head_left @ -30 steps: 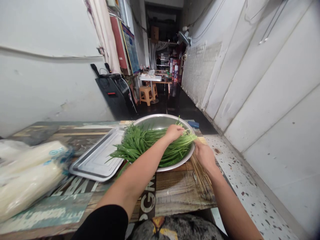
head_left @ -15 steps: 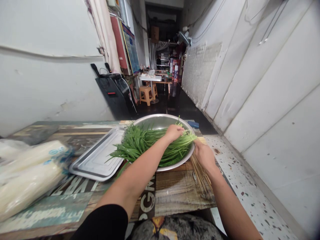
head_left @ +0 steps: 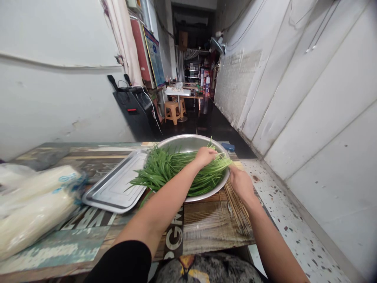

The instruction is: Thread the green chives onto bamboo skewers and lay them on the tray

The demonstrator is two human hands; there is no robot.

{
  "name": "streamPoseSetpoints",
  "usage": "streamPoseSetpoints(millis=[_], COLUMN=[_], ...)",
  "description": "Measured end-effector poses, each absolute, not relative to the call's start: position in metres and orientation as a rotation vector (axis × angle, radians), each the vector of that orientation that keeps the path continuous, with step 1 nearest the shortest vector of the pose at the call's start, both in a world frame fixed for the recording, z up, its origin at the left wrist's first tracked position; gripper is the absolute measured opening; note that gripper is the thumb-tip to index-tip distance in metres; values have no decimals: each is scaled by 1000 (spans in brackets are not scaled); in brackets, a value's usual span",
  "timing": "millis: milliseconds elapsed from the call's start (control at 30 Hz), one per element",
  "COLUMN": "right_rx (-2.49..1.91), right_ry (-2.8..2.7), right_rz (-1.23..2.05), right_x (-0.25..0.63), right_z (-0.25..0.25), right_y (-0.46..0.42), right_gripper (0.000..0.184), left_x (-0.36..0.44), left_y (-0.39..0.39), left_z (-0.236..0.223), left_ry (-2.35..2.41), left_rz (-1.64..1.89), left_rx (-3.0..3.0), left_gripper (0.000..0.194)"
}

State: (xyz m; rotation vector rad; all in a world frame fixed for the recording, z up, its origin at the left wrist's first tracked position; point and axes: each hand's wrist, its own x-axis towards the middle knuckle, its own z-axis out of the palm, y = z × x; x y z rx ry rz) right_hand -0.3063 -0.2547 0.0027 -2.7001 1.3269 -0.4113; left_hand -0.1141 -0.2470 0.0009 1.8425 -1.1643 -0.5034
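A round steel bowl [head_left: 188, 143] at the table's far side holds a heap of long green chives [head_left: 165, 169], cut ends to the right. My left hand [head_left: 205, 155] lies curled over the chives near those cut ends, fingers closed on some stalks. My right hand [head_left: 240, 182] is at the bowl's right rim, beside the cut ends; its fingers are turned away and hidden. Under that hand lies a spread of thin bamboo skewers [head_left: 237, 208] on the table.
A flat steel tray [head_left: 114, 188] lies left of the bowl. Plastic-wrapped white packs [head_left: 32, 204] sit at the table's left. The table edge drops off right to speckled floor [head_left: 294, 232]. A black case [head_left: 135, 110] leans behind the table; stools and a small table stand down the corridor.
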Motion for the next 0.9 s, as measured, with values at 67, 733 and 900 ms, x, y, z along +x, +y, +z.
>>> streamPoseSetpoints(millis=[67,733,900], right_rx=[-2702,-2713,-2725], right_ry=[1318,1298,1295], right_rz=[-419,-398,-405], right_x=[-307,-305,-305], right_z=[2,7,7], right_y=[-255,-254,-254], right_gripper=[42,40,41], left_x=[-114,-112,-112], left_y=[-247,-248,-247], left_z=[1,-1,-1], left_ry=[-1160,-1163,-1221], left_rz=[-513,-519,-505], left_rx=[1841,1836,1824], left_gripper=[25,26,26])
